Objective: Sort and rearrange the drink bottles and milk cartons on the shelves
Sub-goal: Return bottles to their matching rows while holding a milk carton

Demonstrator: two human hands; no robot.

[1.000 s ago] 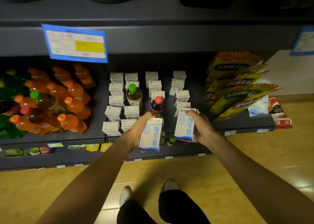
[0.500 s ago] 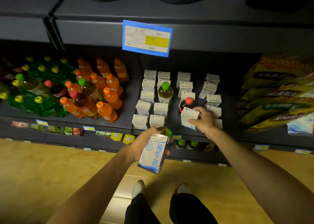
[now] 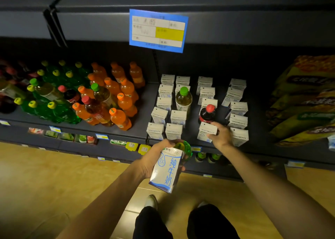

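Note:
My left hand [image 3: 154,159] grips a white and blue milk carton [image 3: 166,171] in front of the shelf edge, tilted, with a green bottle [image 3: 184,149] showing just behind it. My right hand [image 3: 220,135] holds a second milk carton [image 3: 205,132] standing at the front of the dark shelf [image 3: 141,128]. Several more cartons stand in rows behind. Among them are a green-capped tea bottle [image 3: 183,99] and a red-capped dark bottle [image 3: 207,113], the latter right behind the carton in my right hand.
Orange bottles [image 3: 120,118] and green bottles [image 3: 59,111] crowd the shelf's left half, mixed with tea and dark bottles. Yellow snack bags [image 3: 306,101] fill the right. A blue price sign [image 3: 157,30] hangs from the upper shelf. Small bottles [image 3: 206,157] sit on the lower shelf.
My right hand has carried its carton forward onto the shelf front. My left hand has stayed low with its carton. The view has shifted left and closer.

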